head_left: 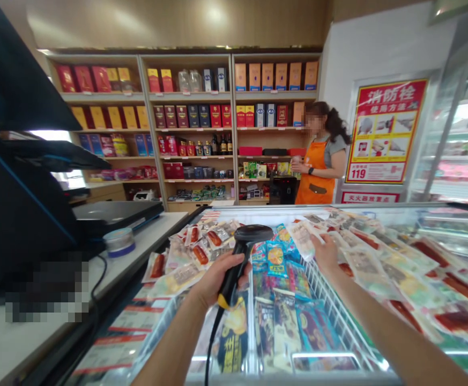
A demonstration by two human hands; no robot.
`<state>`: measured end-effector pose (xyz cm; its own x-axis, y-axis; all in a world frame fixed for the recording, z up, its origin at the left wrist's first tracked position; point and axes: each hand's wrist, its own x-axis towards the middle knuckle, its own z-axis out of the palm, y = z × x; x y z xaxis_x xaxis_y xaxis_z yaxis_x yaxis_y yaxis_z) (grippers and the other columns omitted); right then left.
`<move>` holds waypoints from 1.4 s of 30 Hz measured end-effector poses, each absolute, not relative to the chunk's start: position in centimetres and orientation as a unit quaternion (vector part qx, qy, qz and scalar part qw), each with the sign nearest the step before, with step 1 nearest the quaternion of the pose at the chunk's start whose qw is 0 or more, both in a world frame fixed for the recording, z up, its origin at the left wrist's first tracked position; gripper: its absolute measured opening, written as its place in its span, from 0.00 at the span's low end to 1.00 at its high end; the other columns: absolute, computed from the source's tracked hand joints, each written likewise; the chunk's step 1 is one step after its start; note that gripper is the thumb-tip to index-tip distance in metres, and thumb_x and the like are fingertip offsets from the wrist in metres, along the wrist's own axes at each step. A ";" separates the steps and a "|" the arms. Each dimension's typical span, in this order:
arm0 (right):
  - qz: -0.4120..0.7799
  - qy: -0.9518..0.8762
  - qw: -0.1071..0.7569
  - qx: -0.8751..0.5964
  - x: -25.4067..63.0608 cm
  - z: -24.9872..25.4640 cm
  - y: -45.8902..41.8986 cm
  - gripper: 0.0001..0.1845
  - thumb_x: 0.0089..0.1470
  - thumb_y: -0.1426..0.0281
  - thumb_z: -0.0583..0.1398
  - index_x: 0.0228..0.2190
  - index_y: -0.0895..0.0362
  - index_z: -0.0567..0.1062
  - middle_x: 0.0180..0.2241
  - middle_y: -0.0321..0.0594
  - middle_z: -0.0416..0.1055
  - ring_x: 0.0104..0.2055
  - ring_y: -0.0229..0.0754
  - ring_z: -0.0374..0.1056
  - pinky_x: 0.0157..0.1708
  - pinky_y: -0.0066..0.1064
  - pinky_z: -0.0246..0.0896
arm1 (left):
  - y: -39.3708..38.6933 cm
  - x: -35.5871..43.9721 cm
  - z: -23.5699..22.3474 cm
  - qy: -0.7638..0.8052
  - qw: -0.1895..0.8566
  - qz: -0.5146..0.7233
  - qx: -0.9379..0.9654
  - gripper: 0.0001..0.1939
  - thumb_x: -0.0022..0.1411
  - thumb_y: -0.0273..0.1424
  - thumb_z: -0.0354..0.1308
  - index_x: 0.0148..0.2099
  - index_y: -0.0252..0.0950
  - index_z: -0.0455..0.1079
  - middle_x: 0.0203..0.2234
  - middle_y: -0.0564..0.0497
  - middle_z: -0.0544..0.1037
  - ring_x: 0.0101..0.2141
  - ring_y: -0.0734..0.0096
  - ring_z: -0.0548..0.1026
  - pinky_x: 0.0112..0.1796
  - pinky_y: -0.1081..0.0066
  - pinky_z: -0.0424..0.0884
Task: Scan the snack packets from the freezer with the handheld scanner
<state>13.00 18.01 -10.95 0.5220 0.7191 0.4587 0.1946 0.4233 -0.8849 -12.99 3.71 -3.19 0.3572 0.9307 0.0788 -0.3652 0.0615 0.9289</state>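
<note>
My left hand (222, 279) is wrapped round the handle of a black and yellow barcode scanner (253, 232), held above a glass-topped freezer. Its black cord hangs down toward me. Farther right, my right hand (325, 251) grips the edge of a clear vacuum-packed food packet (302, 241) with pale contents. That packet is over the packs at the freezer's far side. Sausage packs (200, 254) are heaped to the left of the scanner. Between my hands, below, are blue snack packets (276, 258) in a white wire basket (330, 305). Several more vacuum packs (372, 271) spread out on the right.
A checkout terminal (12, 177) and a weighing scale (115, 212) stand on the left counter, with a tape roll (119, 242) beside them. Behind the freezer, a person in an orange apron (317, 166) stands by shelves (191, 96) of boxed goods. A red fire-hydrant poster (386, 131) hangs on the wall.
</note>
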 end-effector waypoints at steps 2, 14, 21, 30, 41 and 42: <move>0.146 -0.477 0.688 -0.527 12.6 -11.0 17.8 0.17 0.37 0.56 0.55 0.22 0.58 0.66 0.20 0.35 0.64 0.24 0.38 0.60 0.25 0.28 0.53 | 3.6 -12.8 -3.1 0.299 0.667 0.490 0.475 0.10 0.51 0.35 0.51 0.28 0.32 0.61 0.19 0.53 0.66 0.15 0.81 0.62 0.17 0.77 0.56; 0.071 -0.558 0.639 -0.524 11.7 -10.3 16.4 0.18 0.41 0.55 0.52 0.25 0.58 0.67 0.26 0.39 0.68 0.29 0.40 0.62 0.30 0.29 0.53 | 4.0 -12.4 -3.7 0.292 0.731 0.462 0.410 0.18 0.53 0.43 0.46 0.35 0.31 0.63 0.19 0.52 0.66 0.15 0.81 0.63 0.17 0.78 0.56; 0.093 -0.593 0.625 -0.498 11.8 -10.6 16.3 0.15 0.42 0.58 0.53 0.27 0.58 0.67 0.30 0.39 0.68 0.31 0.40 0.62 0.33 0.30 0.54 | 3.7 -12.9 -3.2 0.234 0.772 0.445 0.389 0.18 0.54 0.42 0.45 0.38 0.31 0.63 0.19 0.53 0.65 0.15 0.81 0.62 0.16 0.79 0.54; 0.211 -0.624 0.593 -0.464 12.2 -9.8 15.3 0.13 0.41 0.59 0.55 0.24 0.57 0.66 0.21 0.34 0.66 0.22 0.35 0.60 0.21 0.25 0.54 | 3.6 -13.4 -2.9 0.253 0.773 0.426 0.396 0.18 0.54 0.41 0.45 0.39 0.32 0.63 0.18 0.53 0.65 0.15 0.81 0.62 0.16 0.79 0.54; 0.275 -0.600 0.588 -0.468 12.2 -10.2 15.4 0.15 0.39 0.58 0.56 0.23 0.57 0.64 0.18 0.33 0.65 0.19 0.35 0.60 0.18 0.26 0.54 | 3.2 -14.1 -2.4 0.305 0.714 0.441 0.450 0.17 0.52 0.41 0.49 0.36 0.31 0.63 0.18 0.53 0.66 0.15 0.81 0.63 0.16 0.79 0.55; 0.273 -0.592 0.585 -0.483 12.2 -10.5 15.7 0.15 0.39 0.58 0.55 0.24 0.57 0.64 0.18 0.33 0.65 0.18 0.36 0.60 0.17 0.26 0.54 | 3.3 -14.4 -2.2 0.318 0.699 0.456 0.450 0.17 0.51 0.42 0.49 0.35 0.31 0.63 0.18 0.53 0.67 0.15 0.81 0.63 0.15 0.79 0.56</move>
<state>12.24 15.69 -10.49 0.1492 0.8911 0.4285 0.2519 0.3848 -0.8880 -14.44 3.25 -2.20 0.3822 0.9235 -0.0338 -0.3504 0.1786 0.9194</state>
